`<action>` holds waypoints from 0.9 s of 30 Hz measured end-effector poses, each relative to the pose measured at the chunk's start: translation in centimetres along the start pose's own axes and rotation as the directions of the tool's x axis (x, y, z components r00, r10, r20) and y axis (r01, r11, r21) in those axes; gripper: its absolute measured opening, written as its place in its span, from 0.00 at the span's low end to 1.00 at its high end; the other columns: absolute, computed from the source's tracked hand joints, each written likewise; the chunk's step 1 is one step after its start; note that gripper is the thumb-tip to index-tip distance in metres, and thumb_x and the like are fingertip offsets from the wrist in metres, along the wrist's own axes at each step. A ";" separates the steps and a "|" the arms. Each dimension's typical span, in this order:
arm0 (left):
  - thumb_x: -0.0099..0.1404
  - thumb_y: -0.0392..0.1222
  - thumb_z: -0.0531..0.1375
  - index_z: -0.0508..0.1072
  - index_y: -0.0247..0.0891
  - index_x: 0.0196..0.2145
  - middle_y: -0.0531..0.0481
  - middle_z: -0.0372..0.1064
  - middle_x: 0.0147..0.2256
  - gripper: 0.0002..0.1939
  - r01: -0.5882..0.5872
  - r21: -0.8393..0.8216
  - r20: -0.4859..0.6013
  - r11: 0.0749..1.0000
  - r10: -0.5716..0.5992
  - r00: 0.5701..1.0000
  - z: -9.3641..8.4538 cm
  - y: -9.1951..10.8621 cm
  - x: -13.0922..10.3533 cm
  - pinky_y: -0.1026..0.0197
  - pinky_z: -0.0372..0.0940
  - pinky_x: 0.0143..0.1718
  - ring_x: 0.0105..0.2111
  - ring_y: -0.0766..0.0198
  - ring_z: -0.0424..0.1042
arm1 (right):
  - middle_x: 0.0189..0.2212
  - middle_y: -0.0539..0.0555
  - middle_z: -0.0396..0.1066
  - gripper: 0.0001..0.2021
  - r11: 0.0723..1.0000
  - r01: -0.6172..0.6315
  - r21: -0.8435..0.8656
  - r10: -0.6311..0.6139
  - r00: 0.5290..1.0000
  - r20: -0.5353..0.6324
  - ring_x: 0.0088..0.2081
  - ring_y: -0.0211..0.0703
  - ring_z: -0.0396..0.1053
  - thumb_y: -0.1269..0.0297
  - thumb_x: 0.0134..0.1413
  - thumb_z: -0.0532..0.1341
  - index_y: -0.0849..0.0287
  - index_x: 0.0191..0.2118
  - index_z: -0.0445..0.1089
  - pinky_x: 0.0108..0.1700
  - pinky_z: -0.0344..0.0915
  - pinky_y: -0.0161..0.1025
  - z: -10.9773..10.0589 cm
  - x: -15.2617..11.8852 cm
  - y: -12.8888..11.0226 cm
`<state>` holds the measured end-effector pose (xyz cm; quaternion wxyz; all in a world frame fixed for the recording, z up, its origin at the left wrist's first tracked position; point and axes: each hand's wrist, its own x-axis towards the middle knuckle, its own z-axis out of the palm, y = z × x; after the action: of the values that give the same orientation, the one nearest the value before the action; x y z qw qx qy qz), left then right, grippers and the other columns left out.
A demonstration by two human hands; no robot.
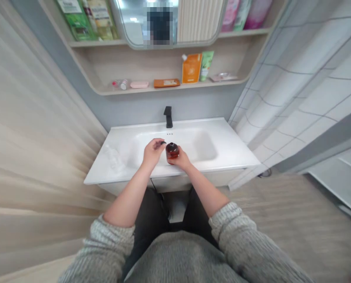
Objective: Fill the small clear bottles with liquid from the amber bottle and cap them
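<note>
A dark amber bottle [172, 152] with an uncapped neck is upright over the front of the white sink [190, 135]. The fingers of my right hand [183, 158] are wrapped around its right side. Just left of the bottle's mouth, my left hand [152, 151] pinches a small black cap [163, 142], apart from the neck. Most of the cap is hidden by the fingers. Behind both hands, a black faucet [169, 117] rises from the back edge of the sink.
Crumpled clear plastic [114, 159] lies on the left of the countertop. The wall shelf [134, 92] above bears an orange pouch [192, 68], a green tube [206, 66] and several small items. Curtains [37, 137] hang at left; a white grid-patterned curtain [260, 90] hangs at right.
</note>
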<state>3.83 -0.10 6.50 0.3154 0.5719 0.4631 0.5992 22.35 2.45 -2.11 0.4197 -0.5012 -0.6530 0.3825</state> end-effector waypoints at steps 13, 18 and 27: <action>0.64 0.39 0.69 0.81 0.44 0.40 0.50 0.84 0.44 0.05 -0.065 0.321 0.064 0.945 0.046 0.997 3.1 -1.6 1.1 0.49 0.73 0.58 0.47 0.55 0.81 | 0.44 0.51 0.82 0.34 1.000 0.028 0.009 -0.028 1.000 0.003 0.44 0.49 0.81 0.60 0.40 0.79 0.53 0.55 0.68 0.49 0.76 0.45 0.1 0.1 0.2; 0.65 0.39 0.69 0.80 0.43 0.39 0.50 0.83 0.44 0.04 -0.113 0.298 0.081 0.948 0.092 0.992 3.1 -1.9 0.9 0.51 0.76 0.54 0.46 0.57 0.82 | 0.44 0.50 0.82 0.34 0.999 0.042 -0.006 -0.042 0.999 0.001 0.44 0.50 0.81 0.59 0.40 0.78 0.52 0.54 0.68 0.49 0.76 0.45 0.3 0.2 0.4; 0.65 0.32 0.63 0.81 0.44 0.44 0.49 0.83 0.44 0.13 -0.167 0.357 0.195 0.919 0.101 0.975 2.9 -0.8 1.5 0.49 0.76 0.57 0.45 0.56 0.82 | 0.42 0.49 0.81 0.33 0.999 0.045 -0.027 -0.045 0.999 -0.003 0.42 0.47 0.80 0.58 0.41 0.77 0.51 0.54 0.68 0.48 0.76 0.43 0.2 0.2 0.7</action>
<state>6.37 2.11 6.15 0.1988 0.7014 0.4983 0.4692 22.37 2.73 -2.78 0.4227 -0.4927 -0.6684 0.3630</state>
